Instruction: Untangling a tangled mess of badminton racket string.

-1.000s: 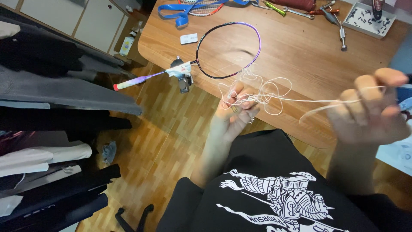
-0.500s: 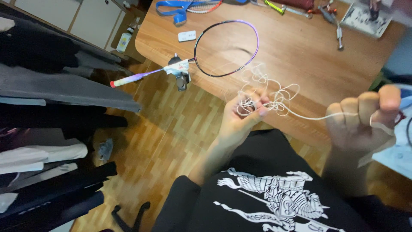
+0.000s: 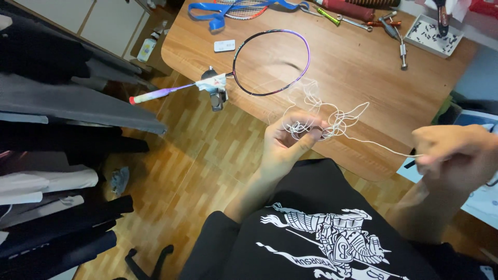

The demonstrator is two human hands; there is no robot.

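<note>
Now right hand (image 3: 456,155) lower, string (image 3: 332,116) tauter.

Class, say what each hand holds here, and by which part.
The left hand pinches the tangled bunch of white racket string. The right hand grips the straight run of that string leading out of the tangle.

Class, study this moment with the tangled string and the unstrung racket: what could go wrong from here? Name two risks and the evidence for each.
1. The white string is bunched in loose loops at the left hand while the right hand draws one strand taut; pulling may tighten the tangle into a knot.
2. The racket overhangs the table edge, handle out over the floor; a snagged loop could perhaps drag it off.
</note>
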